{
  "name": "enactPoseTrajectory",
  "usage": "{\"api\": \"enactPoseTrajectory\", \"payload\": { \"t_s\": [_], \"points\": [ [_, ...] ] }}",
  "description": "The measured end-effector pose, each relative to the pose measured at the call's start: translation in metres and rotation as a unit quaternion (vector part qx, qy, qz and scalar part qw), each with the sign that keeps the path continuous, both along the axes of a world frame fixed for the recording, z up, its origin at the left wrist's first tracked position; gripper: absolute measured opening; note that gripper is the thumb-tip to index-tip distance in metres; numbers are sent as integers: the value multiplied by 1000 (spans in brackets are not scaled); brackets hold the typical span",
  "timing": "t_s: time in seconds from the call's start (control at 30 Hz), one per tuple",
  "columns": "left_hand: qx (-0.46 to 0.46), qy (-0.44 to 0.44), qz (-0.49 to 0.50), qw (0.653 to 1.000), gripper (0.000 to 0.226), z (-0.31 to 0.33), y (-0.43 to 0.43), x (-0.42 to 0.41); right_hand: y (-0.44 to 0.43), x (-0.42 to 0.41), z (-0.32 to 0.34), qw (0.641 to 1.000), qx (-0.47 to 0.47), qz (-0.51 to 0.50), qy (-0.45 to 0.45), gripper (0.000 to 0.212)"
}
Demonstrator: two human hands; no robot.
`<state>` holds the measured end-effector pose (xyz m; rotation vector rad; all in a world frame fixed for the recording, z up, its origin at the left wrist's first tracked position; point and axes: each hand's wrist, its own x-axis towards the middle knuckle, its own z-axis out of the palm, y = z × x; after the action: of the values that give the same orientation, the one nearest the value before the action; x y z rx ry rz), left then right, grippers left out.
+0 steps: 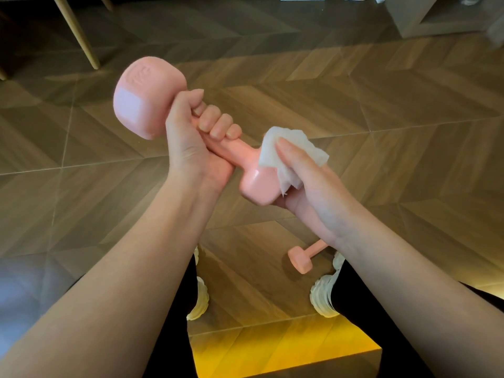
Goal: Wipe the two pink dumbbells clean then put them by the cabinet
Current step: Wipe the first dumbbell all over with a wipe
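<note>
Herringbone wood floor [381, 105] is seen filling the view, with pale wooden furniture legs [79, 31] up at 11 o'clock. Right at the centre, one pink dumbbell [237, 148] is held up off the floor, tilted from 10 o'clock down to 4 o'clock. Its matte pink coating looks smooth; the far head is blocky with rounded edges, raised lettering is shown on one face but cannot be read, and a paler square patch sits on another. The handle is gripped by the left hand [196, 143], fingers curled round it just below the far head. At the near head, a crumpled white tissue [289, 148] is pressed on by the thumb of the right hand [308, 186], and that head is cupped from beneath, so tissue and head are clasped together. Down at 5 o'clock, the second pink dumbbell [300, 257] is lying on the floor, partly hidden behind the right wrist, just beside the right white shoe [324, 298] and well apart from the left white shoe [200, 296]. At 1 o'clock, an open-fronted beige cabinet unit [425, 20] is caught; what its compartment holds cannot be made out. A yellow-lit ledge [272, 347] glows at 6 o'clock.
</note>
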<state>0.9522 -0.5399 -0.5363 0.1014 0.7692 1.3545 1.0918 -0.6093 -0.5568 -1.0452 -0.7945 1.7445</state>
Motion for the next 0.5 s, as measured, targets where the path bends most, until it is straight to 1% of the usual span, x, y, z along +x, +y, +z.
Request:
{"api": "enactPoseTrajectory", "payload": {
  "t_s": [0.07, 0.13, 0.2, 0.27, 0.33, 0.4, 0.43, 0.47, 0.5],
  "points": [
    [-1, -10, 0, 1000, 38, 0, -1, 0, 0, 2, 0, 999, -29, -6, 15, 30],
    [9, -18, -7, 1000, 38, 0, -1, -1, 1, 2, 1, 997, -56, -5, 50, 31],
    [32, -20, -17, 999, 39, 1, -1, -4, 1, 3, 2, 989, -103, 26, 100, 31],
    [58, -12, -27, 998, 38, 2, -2, -6, 1, 4, 3, 977, -143, 76, 137, 43],
    [70, 1, -34, 997, 37, 2, -2, -7, 1, 5, 2, 973, -141, 97, 155, 53],
    [62, 15, -36, 997, 35, 1, -2, -7, 1, 5, 2, 977, -114, 96, 150, 50],
    [52, 25, -37, 998, 36, 0, -2, -6, 0, 4, 0, 983, -98, 93, 126, 47],
    [41, 35, -38, 998, 37, -1, -3, -5, 0, 3, -1, 988, -85, 92, 93, 48],
    [32, 46, -39, 998, 38, -2, -3, -3, -1, 2, -3, 991, -74, 92, 64, 55]
  ]
}}
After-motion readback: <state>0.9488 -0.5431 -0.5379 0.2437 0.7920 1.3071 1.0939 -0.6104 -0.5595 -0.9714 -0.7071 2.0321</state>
